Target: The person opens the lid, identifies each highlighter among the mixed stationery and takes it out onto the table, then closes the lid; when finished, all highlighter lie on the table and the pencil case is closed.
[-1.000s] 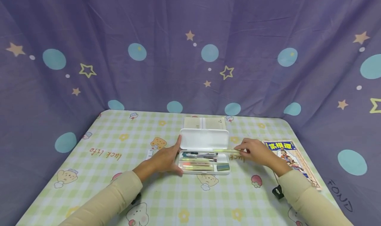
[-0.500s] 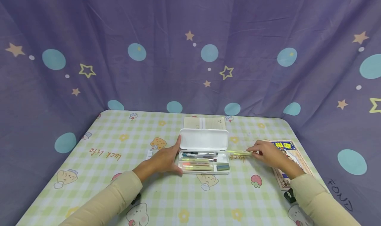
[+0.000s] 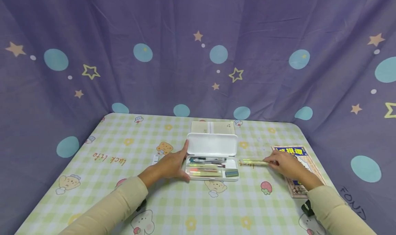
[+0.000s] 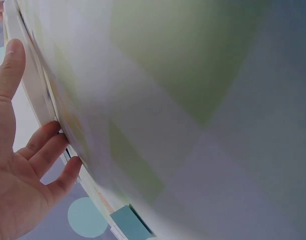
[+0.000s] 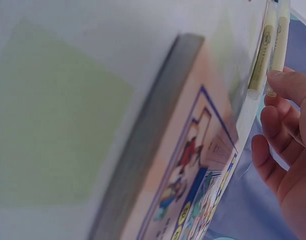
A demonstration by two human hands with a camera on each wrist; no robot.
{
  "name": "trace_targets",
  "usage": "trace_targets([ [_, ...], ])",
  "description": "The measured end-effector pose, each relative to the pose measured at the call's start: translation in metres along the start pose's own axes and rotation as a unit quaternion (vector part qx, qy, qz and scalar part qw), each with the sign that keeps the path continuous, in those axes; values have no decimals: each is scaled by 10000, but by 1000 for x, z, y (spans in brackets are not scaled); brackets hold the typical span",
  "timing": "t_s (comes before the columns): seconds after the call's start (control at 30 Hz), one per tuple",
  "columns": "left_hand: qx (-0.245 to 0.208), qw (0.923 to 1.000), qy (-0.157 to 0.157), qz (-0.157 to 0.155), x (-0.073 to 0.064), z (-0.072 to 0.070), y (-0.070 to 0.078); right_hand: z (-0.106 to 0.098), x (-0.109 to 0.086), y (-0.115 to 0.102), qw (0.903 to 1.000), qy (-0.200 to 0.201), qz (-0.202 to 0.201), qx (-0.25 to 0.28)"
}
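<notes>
A purple curtain (image 3: 173, 56) with stars and blue ovals hangs behind a table (image 3: 167, 207) covered in a checked cloth. To the right of the pencil case (image 3: 230, 164), a yellow pen (image 5: 279, 45) is pinched by its end between the thumb and fingers of the right hand (image 3: 286, 165); a second yellow pen (image 5: 263, 55) is alongside. The left hand (image 3: 171, 164), thumb and fingers spread wide, rests against the left end of the open white case, which holds several pens (image 3: 205, 166) and a grey-green block (image 3: 232, 173). A notebook (image 3: 199, 126) lies behind the case; a comic-covered book (image 3: 301, 153) lies partly under the right forearm.
</notes>
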State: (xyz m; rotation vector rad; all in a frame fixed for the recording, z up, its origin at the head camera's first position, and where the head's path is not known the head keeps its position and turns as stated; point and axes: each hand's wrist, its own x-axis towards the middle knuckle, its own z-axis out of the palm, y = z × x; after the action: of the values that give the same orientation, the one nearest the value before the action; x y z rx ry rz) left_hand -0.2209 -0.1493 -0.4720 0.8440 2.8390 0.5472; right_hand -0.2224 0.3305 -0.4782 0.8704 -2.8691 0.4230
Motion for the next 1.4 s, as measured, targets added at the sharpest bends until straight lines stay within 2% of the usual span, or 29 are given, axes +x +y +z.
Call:
trace_targets([
  [0.27, 80, 9999, 37, 103, 0, 1, -1, 3, -2, 4, 9999, 53, -5, -161],
  [0.57, 23, 10000, -9, 31, 0, 1, -1, 6, 1, 5, 9997, -54, 16, -246],
  [0.93, 84, 10000, -31, -6, 1, 1, -2, 4, 6, 3, 9984, -184, 503, -156],
  [1.4, 118, 9999, -33, 2, 0, 1, -1, 5, 8, 4, 9972, -139, 720, -166],
])
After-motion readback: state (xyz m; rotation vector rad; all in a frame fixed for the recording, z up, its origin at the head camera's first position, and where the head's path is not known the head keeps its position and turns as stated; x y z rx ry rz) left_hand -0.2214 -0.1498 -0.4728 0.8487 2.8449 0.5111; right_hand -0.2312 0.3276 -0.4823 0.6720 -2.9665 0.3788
